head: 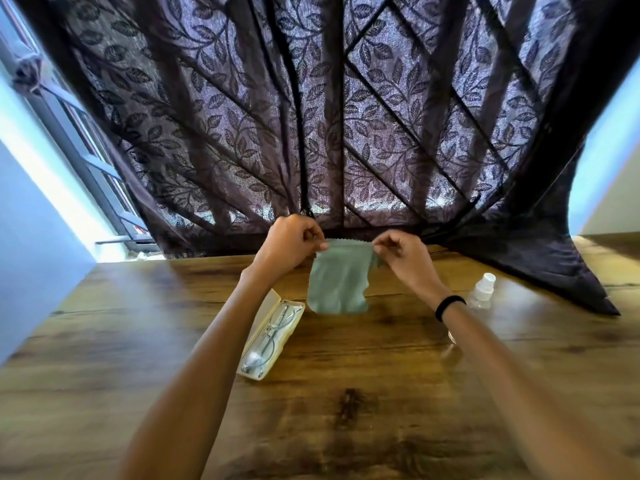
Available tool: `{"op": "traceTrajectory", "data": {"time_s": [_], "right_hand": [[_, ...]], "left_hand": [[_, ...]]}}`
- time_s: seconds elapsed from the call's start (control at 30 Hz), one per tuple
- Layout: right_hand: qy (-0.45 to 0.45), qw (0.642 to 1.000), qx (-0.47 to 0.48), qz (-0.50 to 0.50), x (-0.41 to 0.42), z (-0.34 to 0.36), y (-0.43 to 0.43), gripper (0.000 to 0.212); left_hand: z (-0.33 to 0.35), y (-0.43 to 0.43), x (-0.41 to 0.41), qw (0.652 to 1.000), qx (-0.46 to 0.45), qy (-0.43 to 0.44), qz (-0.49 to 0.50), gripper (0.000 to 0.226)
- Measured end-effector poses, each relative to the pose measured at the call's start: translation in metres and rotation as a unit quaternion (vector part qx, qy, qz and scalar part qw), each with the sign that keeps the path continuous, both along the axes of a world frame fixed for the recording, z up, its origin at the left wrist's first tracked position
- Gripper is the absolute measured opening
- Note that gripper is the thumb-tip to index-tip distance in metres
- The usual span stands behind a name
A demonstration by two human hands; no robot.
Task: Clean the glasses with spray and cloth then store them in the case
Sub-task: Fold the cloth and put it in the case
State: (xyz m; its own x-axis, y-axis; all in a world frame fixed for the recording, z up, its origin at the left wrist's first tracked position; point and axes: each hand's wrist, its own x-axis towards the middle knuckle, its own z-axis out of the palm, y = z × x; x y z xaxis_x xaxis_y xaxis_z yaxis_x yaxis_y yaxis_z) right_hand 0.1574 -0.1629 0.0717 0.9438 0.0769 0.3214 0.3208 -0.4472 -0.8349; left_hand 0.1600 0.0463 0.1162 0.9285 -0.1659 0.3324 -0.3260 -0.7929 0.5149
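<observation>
Both hands hold a grey-green microfibre cloth (337, 277) up by its top corners, above the wooden table (346, 410). The left hand (292, 242) pinches the upper left corner between thumb and fingers, and the right hand (403, 252) pinches the upper right corner the same way, so the cloth hangs flat between them with its lower edge just above the table surface. A black band (448, 306) circles the right wrist.

The open cream glasses case (272, 336) lies on the table just left of the cloth, below the left forearm. The metal-framed glasses (272, 336) lie folded inside it. A small clear spray bottle (483, 289) with a white top stands right of the cloth, beyond the right wrist. Behind the cloth, a dark leaf-patterned curtain (346, 116) hangs to the table's far edge.
</observation>
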Motion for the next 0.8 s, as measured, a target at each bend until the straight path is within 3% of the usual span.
{"op": "traceTrajectory", "data": {"time_s": [0.1, 0.2, 0.3, 0.4, 0.57, 0.8], "right_hand": [[-0.095, 0.994, -0.053, -0.017, 0.001, 0.014, -0.001, 0.009], [-0.12, 0.989, -0.08, -0.003, -0.007, 0.012, -0.008, 0.014], [-0.094, 0.986, -0.136, 0.027, -0.023, -0.009, -0.018, 0.019], [0.008, 0.979, -0.179, 0.093, -0.043, -0.036, -0.025, 0.021], [0.113, 0.973, -0.14, 0.145, -0.067, -0.059, -0.032, 0.026], [0.195, 0.946, -0.187, 0.181, -0.09, -0.067, -0.045, 0.019]], "left_hand": [[0.002, -0.005, -0.002, 0.993, 0.01, -0.113, 0.021, 0.009], [-0.008, -0.004, -0.013, 0.992, 0.03, -0.118, -0.04, 0.009], [-0.031, -0.001, -0.03, 0.992, 0.06, -0.031, -0.107, 0.009], [-0.056, -0.004, -0.043, 0.981, 0.115, 0.06, -0.143, 0.01], [-0.076, -0.006, -0.056, 0.947, 0.184, 0.155, -0.214, 0.013], [-0.085, -0.014, -0.072, 0.892, 0.176, 0.292, -0.298, 0.015]]}}
